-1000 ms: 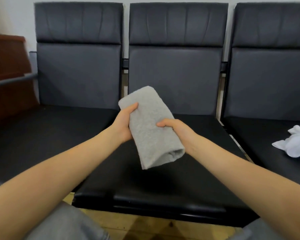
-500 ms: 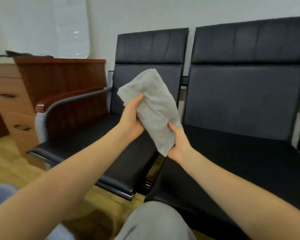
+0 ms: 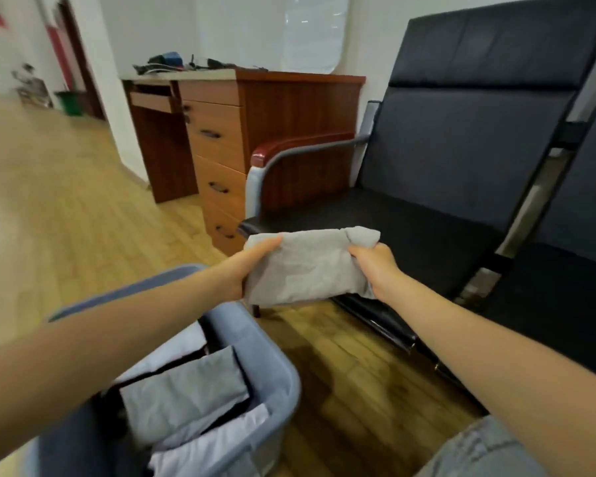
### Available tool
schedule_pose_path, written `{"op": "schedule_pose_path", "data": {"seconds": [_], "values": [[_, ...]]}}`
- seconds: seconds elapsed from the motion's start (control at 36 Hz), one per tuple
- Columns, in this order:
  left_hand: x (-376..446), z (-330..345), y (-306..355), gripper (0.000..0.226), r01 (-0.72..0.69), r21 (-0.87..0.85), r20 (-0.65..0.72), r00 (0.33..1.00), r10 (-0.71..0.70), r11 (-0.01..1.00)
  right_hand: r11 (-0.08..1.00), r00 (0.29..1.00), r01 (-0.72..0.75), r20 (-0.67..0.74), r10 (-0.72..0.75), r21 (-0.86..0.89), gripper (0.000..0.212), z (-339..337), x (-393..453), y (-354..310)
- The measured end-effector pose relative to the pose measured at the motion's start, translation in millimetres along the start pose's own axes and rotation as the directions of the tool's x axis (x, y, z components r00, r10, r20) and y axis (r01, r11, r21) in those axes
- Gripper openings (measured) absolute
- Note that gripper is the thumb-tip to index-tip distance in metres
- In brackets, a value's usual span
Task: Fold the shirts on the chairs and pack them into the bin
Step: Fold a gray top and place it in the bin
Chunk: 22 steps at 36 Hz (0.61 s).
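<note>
Nearest you, at lower left, the blue-grey bin (image 3: 283, 383) stands on the wooden floor (image 3: 66, 208); inside it lie folded shirts (image 3: 186, 390) in grey, white and black, packed side by side, the lower ones partly hidden by your left forearm. At lower right a patch of your grey trouser leg (image 3: 479, 452) shows. Beyond the bin, both your hands hold the grey shirt (image 3: 307, 266), a folded, slightly creased bundle held level in the air above the floor, just past the bin's far rim and in front of the chair's seat edge. Your left hand (image 3: 252, 266) grips its left end, thumb on top; your right hand (image 3: 375, 266) clasps its right end, fingers curled round the bunched cloth. Behind the shirt stands the black chair (image 3: 461, 160), with a wood-topped armrest (image 3: 300, 142) on its left side. Farther back, a brown table (image 3: 241, 108) with drawers stands against the wall, small blurred items on top.
</note>
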<state>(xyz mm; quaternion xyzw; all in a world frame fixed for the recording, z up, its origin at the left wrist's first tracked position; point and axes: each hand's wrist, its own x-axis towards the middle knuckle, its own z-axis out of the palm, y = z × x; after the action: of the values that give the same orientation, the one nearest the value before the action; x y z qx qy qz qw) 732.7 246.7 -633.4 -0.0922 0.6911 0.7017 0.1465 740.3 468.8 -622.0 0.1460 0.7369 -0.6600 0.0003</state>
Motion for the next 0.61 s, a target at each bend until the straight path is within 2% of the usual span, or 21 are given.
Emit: {"op": "schedule_pose_path", "data": {"seconds": [0.03,0.11,0.14,0.28,0.33,0.42,0.5,0.56,0.61], "values": [[2,-8,-16,0.077,0.001,0.012,-0.059,0.998,0.000,1.000,1.000,1.000,-0.003,0.028,0.004,-0.019,0.016,18,-5,7],[-3,-26,-66,0.034,-0.009,-0.008,-0.268,0.963,0.007,1.000,0.995,0.995,0.011,0.105,0.000,-0.097,0.030,66,-17,37],[-3,-35,-83,0.028,0.005,-0.030,-0.321,0.947,-0.015,1.000,0.992,0.993,0.020,0.122,-0.004,-0.126,0.033,81,-21,49],[-24,-86,-154,0.042,0.150,0.048,-0.487,0.867,-0.108,0.987,0.931,0.967,0.123,0.251,-0.035,-0.344,0.040,136,-41,104],[-36,-104,-179,0.058,0.251,0.078,-0.529,0.831,-0.174,0.965,0.863,0.954,0.160,0.299,-0.010,-0.479,0.045,151,-42,124],[-54,-121,-214,0.060,0.326,0.080,-0.545,0.806,-0.233,0.942,0.740,0.911,0.252,0.412,0.037,-0.624,0.041,162,-42,145],[-74,-122,-238,0.064,0.436,0.105,-0.536,0.782,-0.319,0.894,0.552,0.863,0.357,0.492,0.114,-0.753,0.042,174,-40,157],[-81,-119,-250,0.057,0.479,0.183,-0.522,0.787,-0.328,0.858,0.437,0.848,0.361,0.485,0.214,-0.824,0.044,177,-36,163],[-86,-116,-262,0.035,0.473,0.214,-0.494,0.807,-0.323,0.855,0.343,0.827,0.385,0.486,0.284,-0.857,0.046,179,-33,174]]}}
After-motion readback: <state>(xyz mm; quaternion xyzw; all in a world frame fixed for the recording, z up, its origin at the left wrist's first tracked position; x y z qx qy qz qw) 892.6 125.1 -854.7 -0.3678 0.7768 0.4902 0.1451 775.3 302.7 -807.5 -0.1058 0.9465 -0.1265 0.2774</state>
